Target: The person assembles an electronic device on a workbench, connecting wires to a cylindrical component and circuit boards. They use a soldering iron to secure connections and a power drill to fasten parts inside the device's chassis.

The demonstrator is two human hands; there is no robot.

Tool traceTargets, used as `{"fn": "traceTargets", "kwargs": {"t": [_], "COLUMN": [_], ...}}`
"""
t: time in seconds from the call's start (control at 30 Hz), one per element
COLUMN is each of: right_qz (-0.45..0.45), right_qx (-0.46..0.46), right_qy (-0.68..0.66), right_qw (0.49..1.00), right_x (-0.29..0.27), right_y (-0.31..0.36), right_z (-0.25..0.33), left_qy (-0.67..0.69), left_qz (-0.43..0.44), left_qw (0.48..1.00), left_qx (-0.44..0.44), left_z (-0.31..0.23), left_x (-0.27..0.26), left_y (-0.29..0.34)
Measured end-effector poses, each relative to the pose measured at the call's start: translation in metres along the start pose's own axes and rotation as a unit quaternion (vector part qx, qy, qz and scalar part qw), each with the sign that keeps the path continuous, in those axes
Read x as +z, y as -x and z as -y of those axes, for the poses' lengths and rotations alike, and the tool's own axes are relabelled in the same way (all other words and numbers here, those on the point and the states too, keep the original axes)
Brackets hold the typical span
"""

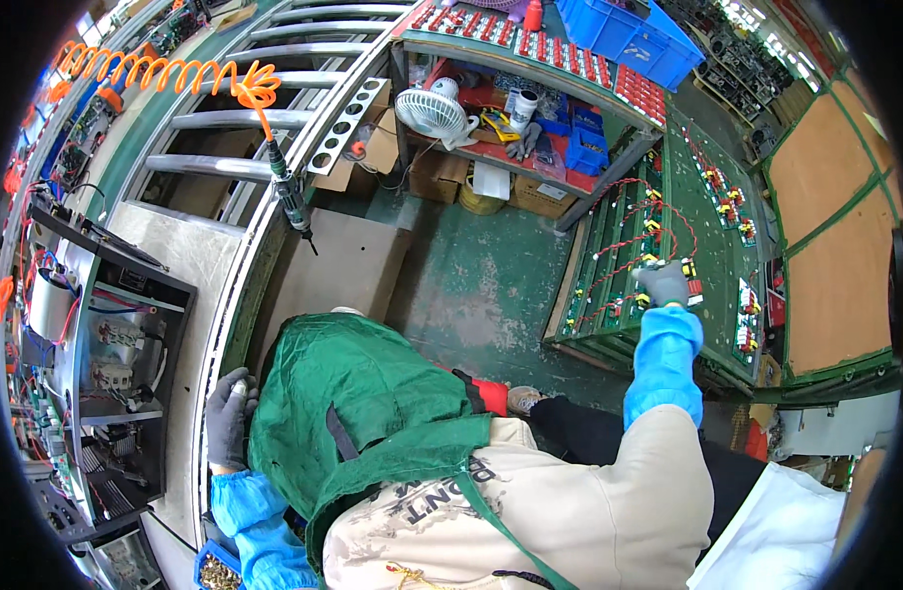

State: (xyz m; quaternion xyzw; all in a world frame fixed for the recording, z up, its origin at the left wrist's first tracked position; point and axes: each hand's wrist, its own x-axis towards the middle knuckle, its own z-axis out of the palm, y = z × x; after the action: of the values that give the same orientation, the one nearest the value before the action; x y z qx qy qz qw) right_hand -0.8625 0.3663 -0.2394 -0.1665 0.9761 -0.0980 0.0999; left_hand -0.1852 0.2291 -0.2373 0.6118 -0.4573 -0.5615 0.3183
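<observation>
My right hand (665,283) bends its fingers over a circuit board (694,288) on the green tabletop (705,234); I can't tell whether they pinch it. My left hand (232,413), fingers loosely spread, lies beside the roller conveyor (210,165).

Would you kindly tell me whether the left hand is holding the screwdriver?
No, the screwdriver hangs from the orange coiled hose, clearly apart from the left hand.

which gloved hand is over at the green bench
The right hand, at the green bench with its arm held out; the left hand is on the other side, by the edge of the roller conveyor.
</observation>
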Motion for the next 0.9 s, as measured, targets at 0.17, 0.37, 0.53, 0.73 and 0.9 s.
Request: {"fn": "traceTargets", "kwargs": {"t": [0.17, 0.37, 0.53, 0.73, 0.9], "right_qz": [-0.111, 0.008, 0.293, 0.521, 0.681], "right_qx": [-0.023, -0.247, -0.372, -0.403, -0.464], "right_qy": [0.092, -0.249, -0.452, -0.413, -0.322], "right_qw": [0.989, 0.936, 0.756, 0.629, 0.466], "right_x": [-0.031, 0.025, 0.078, 0.129, 0.134], "right_y": [0.046, 0.101, 0.216, 0.358, 0.406], "right_z": [0.038, 0.131, 0.245, 0.320, 0.345], "left_qy": [0.059, -0.129, -0.239, -0.192, -0.105], "left_qz": [0.026, 0.083, 0.123, -0.041, -0.303], "left_qw": [0.998, 0.976, 0.884, 0.931, 0.933], "left_qx": [0.005, 0.156, 0.383, 0.307, 0.164], "left_z": [0.008, -0.036, -0.047, -0.042, -0.015], "left_x": [-0.002, 0.050, 0.107, 0.087, 0.026], "left_y": [-0.010, -0.004, -0.002, 0.005, 0.024]}}
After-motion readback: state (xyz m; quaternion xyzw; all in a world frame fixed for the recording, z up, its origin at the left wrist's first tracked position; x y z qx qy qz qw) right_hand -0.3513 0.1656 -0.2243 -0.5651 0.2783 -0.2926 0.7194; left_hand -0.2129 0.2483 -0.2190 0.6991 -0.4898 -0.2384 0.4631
